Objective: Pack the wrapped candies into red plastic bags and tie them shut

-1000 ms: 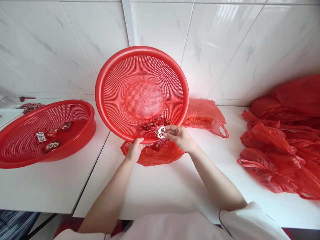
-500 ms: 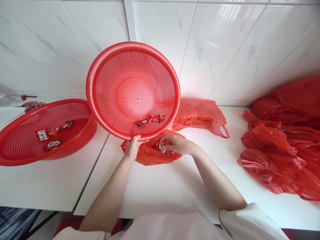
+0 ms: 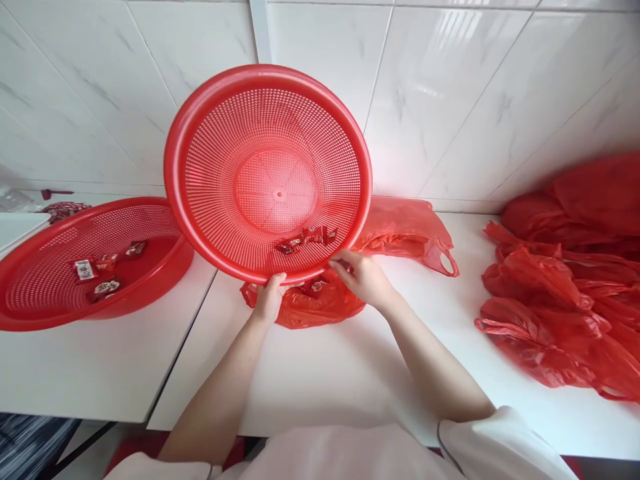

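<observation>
A red perforated plastic basket (image 3: 275, 120) is tilted up with its open side facing me. Several small wrapped sweets (image 3: 314, 235) lie inside along its lower right wall. At the bottom of the rim, my left hand (image 3: 270, 300) is closed on it, thumb over the edge. My right hand (image 3: 367, 280) pinches the same rim farther right. Under the basket, a red plastic bag (image 3: 320, 310) lies open on the table, and a wrapped sweet (image 3: 318, 286) shows in its mouth. The basket's rim hides the back of this bag.
To the left sits another red basket (image 3: 150, 283) holding several wrapped sweets. A flat red bag (image 3: 405, 227) lies near the tiled wall. Many crumpled red bags (image 3: 555, 300) are heaped at right. A seam crosses the white tabletop (image 3: 310, 380) at left.
My right hand has let go of a wrapped sweet in the bag and moved up to the basket's rim. The basket has come a little higher and closer.
</observation>
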The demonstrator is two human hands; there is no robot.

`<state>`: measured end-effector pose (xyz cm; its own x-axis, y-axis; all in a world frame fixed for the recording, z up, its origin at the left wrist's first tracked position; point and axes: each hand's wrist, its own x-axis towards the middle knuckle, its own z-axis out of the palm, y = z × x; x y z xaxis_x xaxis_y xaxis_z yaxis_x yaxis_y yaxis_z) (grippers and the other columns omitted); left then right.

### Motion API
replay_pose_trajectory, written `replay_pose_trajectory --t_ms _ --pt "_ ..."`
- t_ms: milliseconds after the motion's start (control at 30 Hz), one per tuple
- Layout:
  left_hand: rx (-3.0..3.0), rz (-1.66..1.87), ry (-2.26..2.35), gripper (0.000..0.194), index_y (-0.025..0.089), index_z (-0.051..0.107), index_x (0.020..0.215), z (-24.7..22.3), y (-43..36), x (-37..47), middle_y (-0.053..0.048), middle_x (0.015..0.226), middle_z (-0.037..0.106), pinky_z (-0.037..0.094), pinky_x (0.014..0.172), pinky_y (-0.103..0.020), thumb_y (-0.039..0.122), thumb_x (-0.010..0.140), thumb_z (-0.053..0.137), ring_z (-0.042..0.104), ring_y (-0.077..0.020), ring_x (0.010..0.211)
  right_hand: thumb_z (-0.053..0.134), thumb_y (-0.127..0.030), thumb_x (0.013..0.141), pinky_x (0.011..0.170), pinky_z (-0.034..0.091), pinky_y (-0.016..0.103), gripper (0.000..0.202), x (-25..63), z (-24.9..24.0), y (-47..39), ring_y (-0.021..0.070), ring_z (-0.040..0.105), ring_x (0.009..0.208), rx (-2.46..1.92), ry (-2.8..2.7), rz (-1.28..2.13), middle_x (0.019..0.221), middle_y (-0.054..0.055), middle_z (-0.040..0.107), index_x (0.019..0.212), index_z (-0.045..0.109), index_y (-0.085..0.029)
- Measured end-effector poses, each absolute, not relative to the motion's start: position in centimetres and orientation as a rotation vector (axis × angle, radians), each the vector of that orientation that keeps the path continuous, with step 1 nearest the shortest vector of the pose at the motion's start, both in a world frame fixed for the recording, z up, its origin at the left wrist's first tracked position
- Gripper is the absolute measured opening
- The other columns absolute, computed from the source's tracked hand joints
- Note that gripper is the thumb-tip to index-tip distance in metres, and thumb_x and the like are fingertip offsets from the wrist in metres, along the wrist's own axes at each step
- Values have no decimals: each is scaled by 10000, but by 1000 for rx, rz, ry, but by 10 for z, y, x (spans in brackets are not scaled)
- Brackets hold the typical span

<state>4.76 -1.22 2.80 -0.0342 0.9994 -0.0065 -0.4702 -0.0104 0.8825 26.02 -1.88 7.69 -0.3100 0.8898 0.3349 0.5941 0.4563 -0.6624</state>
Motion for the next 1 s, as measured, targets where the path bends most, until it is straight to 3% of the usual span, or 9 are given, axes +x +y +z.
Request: replay_pose_trajectory --t_ms 67,133,233,300,400,567,733,833,1000 --pt "826 1351 901 299 131 662 997 23 -17 52 -94 987 708 546 804 -423 248 725 618 668 -276 949 436 -293 962 733 511 292 218 256 79 -21 167 642 797 -1183 -2010 462 937 65 678 1015 619 -188" --pt "832 1266 948 274 125 678 950 16 -23 56 -105 965 713 540 812 -432 283 731 627 666 -293 954 429 -332 969 884 505 336 276 250 76 -21 205 624 1031 -1116 -2069 435 1138 104 643 1145 589 -192" --pt "886 1201 993 240 144 690 924 6 -30 58 -96 963 715 521 865 -431 287 740 633 641 -303 1022 464 -461 942 1087 373 470 530 243 67 -18 272 408 1349 -1093 -2234 430 1464 136 426 1404 409 -206" --pt "940 1184 980 216 156 693 916 3 -32 57 -88 978 711 501 918 -425 270 745 628 610 -300 1090 482 -531 913 1120 299 543 675 240 61 -17 304 301 1413 -1085 -2331 441 1521 150 339 1474 308 -198" --pt "960 1192 962 232 168 687 954 5 -31 56 -78 1030 698 493 940 -421 268 756 620 591 -291 1126 553 -528 876 1089 352 530 659 239 60 -16 306 425 1332 -969 -2371 533 1421 155 478 1423 413 -190" --pt "841 1226 929 298 133 663 1015 19 -27 56 -107 1031 691 555 810 -437 268 756 602 641 -309 1020 641 -373 851 931 519 389 358 240 65 -17 217 656 1013 -878 -1986 983 1128 71 684 1175 654 -222" --pt "846 1316 876 351 155 624 1082 28 -19 50 -97 996 687 577 762 -437 245 744 608 659 -284 967 747 -425 733 784 582 346 386 244 65 -13 217 714 868 -991 -1353 1504 902 52 746 1034 722 -184" --pt "841 1387 857 359 181 599 1097 27 -15 45 -63 971 683 584 741 -428 231 741 602 668 -257 925 771 -439 700 717 587 289 351 249 64 -10 183 724 761 -1039 -1236 1586 817 59 749 917 747 -164" --pt "843 1431 835 315 183 605 1053 27 -11 43 -46 960 681 582 735 -409 217 740 589 673 -233 885 778 -474 677 667 585 243 390 252 60 -8 152 712 717 -1068 -1275 1623 798 61 742 897 751 -153"
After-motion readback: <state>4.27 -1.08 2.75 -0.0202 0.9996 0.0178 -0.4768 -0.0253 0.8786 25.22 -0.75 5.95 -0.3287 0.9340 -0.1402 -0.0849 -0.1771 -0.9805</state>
